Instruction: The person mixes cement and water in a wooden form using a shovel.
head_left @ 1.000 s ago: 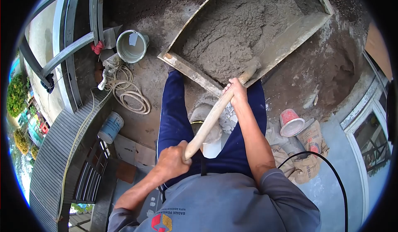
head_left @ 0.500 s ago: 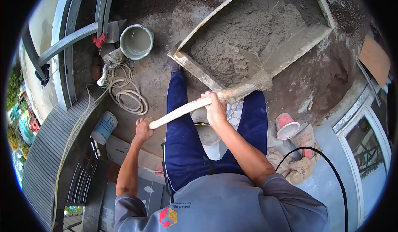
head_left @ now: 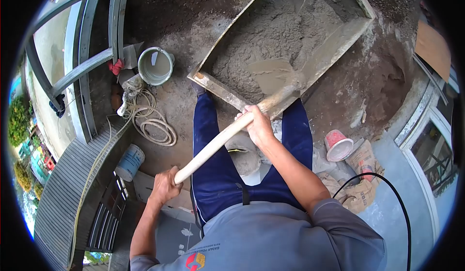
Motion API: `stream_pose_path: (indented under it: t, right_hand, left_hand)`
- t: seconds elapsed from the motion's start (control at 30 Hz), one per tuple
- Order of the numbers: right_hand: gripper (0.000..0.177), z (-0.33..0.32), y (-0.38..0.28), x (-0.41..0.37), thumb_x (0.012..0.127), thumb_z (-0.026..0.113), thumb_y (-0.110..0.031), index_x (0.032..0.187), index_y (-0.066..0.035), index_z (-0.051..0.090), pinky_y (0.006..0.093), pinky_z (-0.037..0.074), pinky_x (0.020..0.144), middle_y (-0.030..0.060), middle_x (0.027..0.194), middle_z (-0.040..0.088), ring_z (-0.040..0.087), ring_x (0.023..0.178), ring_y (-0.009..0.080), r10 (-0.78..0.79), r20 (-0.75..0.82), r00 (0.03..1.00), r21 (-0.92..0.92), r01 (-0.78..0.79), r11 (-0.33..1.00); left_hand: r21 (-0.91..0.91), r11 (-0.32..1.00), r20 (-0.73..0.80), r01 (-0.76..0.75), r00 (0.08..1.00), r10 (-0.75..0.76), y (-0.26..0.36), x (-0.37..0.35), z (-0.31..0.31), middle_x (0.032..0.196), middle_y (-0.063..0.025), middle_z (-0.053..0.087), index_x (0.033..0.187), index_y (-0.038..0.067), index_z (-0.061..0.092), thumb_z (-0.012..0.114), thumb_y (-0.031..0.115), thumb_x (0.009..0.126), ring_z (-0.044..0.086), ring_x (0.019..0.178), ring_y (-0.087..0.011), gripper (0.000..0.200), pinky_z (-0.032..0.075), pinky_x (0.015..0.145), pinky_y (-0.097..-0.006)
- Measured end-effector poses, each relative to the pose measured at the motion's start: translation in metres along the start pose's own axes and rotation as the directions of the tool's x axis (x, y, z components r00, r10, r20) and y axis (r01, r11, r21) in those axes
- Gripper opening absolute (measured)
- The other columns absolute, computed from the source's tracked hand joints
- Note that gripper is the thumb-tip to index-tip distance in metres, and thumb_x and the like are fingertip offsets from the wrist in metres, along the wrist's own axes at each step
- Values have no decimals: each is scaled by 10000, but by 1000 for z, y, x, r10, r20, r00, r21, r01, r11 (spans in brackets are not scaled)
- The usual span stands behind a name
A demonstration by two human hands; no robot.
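Note:
A hoe with a pale wooden handle runs slantwise across my legs. My left hand is wrapped around the butt end of the handle. Farther up, my right hand grips the shaft near its middle. The mortar-coated hoe blade lies on the wet grey mortar, at the near end of the mixing trough. Mortar also clings to the hoe's head, close to the trough's near right corner.
A bucket of cloudy water and a coiled hose are at the left. Between my legs sits a mortar-stained bucket. A red pail and paper sacks lie right. Metal framing rises at far left.
My left hand has come back and down with the handle's end. The hoe blade has turned to show its broad face over the mortar; the right hand keeps its grip.

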State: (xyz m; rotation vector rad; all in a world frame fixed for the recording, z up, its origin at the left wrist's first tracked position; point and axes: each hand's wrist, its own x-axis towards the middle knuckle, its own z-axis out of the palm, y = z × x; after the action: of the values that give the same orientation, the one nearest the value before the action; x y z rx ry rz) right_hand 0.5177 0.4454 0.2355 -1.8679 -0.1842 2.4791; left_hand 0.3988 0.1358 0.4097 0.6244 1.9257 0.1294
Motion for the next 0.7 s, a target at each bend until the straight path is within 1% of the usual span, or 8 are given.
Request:
stream_pose_path:
  t: [0.17,0.2,0.3,0.43,0.5,0.63,0.67,0.7]
  right_hand:
    - [257,-24,-13,84,902,676,-190,1001,-7,524,504,580,769,119,832,574,631,761,301,138,53,989,33,-140,990]
    - [315,-31,-24,89,923,688,-256,1046,-1,549,468,593,678,147,869,610,652,724,285,118,-12,993,-148,-119,982]
    - [358,-67,-88,75,935,699,-322,1079,-12,592,385,580,575,139,898,648,658,666,229,-15,4,1000,-660,14,751]
    - [262,-172,-221,52,945,692,-308,1000,-54,654,280,525,524,37,810,655,626,630,121,-489,107,866,-870,320,376]
    - [230,-252,-281,24,948,676,-281,987,-55,653,278,520,510,46,782,652,619,586,126,-597,6,802,-700,430,571]
    - [157,-449,-307,-56,925,691,-216,903,-111,577,259,432,396,2,650,552,554,477,110,-624,-262,736,-519,438,734]
    - [196,-506,-289,-73,918,666,-264,904,-75,613,361,489,460,80,653,620,625,518,238,-650,-316,692,-552,423,719]
    - [278,-535,-262,-104,902,628,-303,875,-26,641,447,496,619,194,760,647,645,681,357,-780,-324,535,-801,284,527]
  left_hand:
    - [187,979,-116,82,991,-61,117,18,-23,750,-215,695,903,43,611,682,114,725,706,721,-405,204,566,694,-505]
    - [245,965,-120,96,990,-69,132,30,-20,747,-218,696,916,38,618,675,116,732,707,714,-408,208,571,689,-512]
    - [361,926,-134,110,989,-65,167,59,-17,746,-227,702,970,21,642,663,135,757,715,717,-426,242,581,683,-529]
    - [457,884,-144,99,989,-36,216,64,-21,776,-234,713,1029,32,643,656,176,787,725,771,-436,282,583,724,-535]
    - [478,876,-187,66,982,28,233,66,-15,782,-237,713,1040,35,639,655,182,791,726,784,-436,290,581,731,-540]
    - [511,860,-215,9,969,118,237,77,1,818,-221,725,1037,44,631,644,181,795,724,780,-443,278,581,743,-554]
    - [504,864,-187,12,978,95,242,78,-1,889,-226,731,1051,42,628,640,186,798,724,822,-441,291,581,783,-549]
    - [499,865,-178,-54,971,163,244,79,-1,918,-232,728,1062,38,621,640,190,802,723,845,-439,302,579,797,-546]
